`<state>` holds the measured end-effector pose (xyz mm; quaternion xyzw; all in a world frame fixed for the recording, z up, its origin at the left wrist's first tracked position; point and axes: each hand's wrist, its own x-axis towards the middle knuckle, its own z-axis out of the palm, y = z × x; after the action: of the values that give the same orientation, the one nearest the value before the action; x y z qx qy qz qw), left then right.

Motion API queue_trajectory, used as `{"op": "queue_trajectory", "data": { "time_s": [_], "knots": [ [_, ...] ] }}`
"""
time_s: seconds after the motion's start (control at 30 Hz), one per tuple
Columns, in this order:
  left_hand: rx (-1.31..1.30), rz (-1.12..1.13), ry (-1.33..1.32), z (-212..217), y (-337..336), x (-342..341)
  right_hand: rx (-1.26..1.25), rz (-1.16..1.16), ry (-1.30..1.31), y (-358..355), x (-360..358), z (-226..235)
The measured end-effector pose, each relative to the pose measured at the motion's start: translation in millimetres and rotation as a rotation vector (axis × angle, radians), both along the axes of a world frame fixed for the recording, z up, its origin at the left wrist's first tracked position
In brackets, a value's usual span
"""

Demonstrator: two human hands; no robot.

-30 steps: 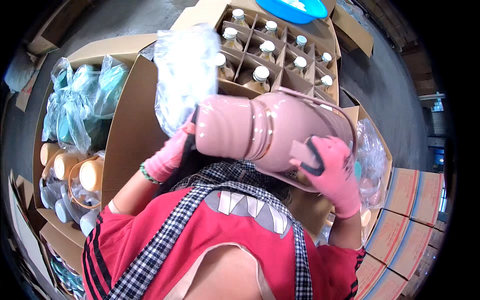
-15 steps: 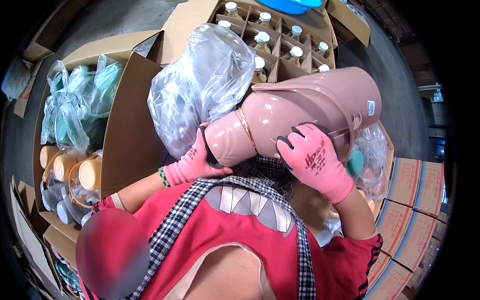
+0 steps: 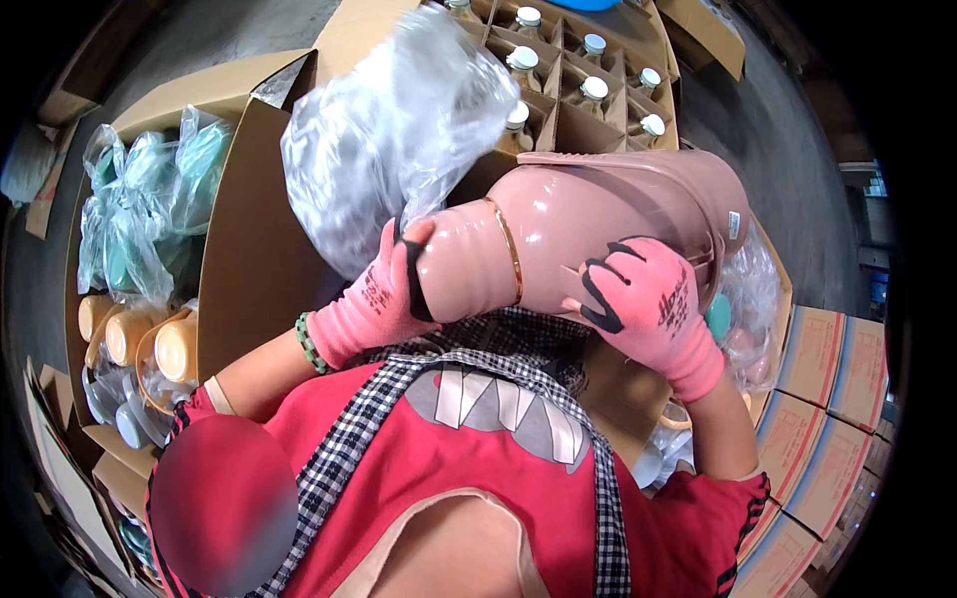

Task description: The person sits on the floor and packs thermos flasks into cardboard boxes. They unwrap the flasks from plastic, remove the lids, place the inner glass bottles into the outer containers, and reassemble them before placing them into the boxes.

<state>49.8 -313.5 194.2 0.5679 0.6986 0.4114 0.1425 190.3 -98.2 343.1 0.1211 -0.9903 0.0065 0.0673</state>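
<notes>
A large glossy mauve thermos flask [image 3: 558,234] lies nearly level across my front, its narrower end to the left. A thin gold band rings its neck, and a handle runs along the far side of the body. My left hand [image 3: 369,304], in a pink glove with dark fingertips, is closed round the narrow end. The gloved right hand [image 3: 653,314] presses bent fingers against the near side of the body. Beyond the left hand rises a crumpled clear plastic bag [image 3: 384,130], partly blurred.
A divided carton [image 3: 588,130] holds several white-capped bottles [image 3: 523,62]. At left, an open carton [image 3: 234,224] contains bagged teal pieces [image 3: 150,164] and orange pieces [image 3: 176,349]. Bagged parts [image 3: 748,319] and stacked cartons [image 3: 807,429] stand at right; a blue basin [image 3: 588,3] shows at the top.
The flask has tilted closer to level and turned slightly, its wide end lower and its neck end higher. My right hand has shifted a little rightward. The plastic bag has moved upward.
</notes>
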Motion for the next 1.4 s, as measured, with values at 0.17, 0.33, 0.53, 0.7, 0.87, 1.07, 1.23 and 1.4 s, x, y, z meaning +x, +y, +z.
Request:
{"op": "queue_trajectory", "data": {
  "time_s": [0.17, 0.33, 0.53, 0.7, 0.87, 1.07, 1.23, 1.4],
  "knots": [
    [0.078, -0.158, -0.999, 17.1, 7.5, -5.1, 0.09, 0.04, -0.079, 3.3, -11.0, 2.1],
    [-0.205, 0.043, 0.044, 13.4, -2.8, 9.5, 0.327, 0.08, -0.223, -20.2, -17.5, -11.4],
    [0.124, 0.651, -0.116, 22.2, -30.9, -62.3, 0.742, 0.285, -0.388, -78.7, -31.9, -82.9],
    [-0.12, 0.638, 0.396, -46.7, -75.7, -121.5, 0.878, 0.534, -0.325, -84.7, -47.5, -116.9],
    [-0.343, 0.321, -0.917, -229.1, -145.3, -90.3, 0.894, 0.809, -0.227, -73.0, -50.9, -146.4],
    [-0.729, 0.459, -0.104, -62.9, -105.9, -75.1, 1.003, 0.519, -0.245, -73.6, -42.3, -145.5],
    [-0.4, 0.494, 0.19, 59.7, -56.6, -96.2, -0.21, 0.404, -0.411, -56.6, -42.1, -86.3],
    [0.317, 0.57, -0.252, 82.7, 7.2, -147.0, -1.04, -0.066, 0.309, 3.4, -68.0, -19.4]
  ]
}}
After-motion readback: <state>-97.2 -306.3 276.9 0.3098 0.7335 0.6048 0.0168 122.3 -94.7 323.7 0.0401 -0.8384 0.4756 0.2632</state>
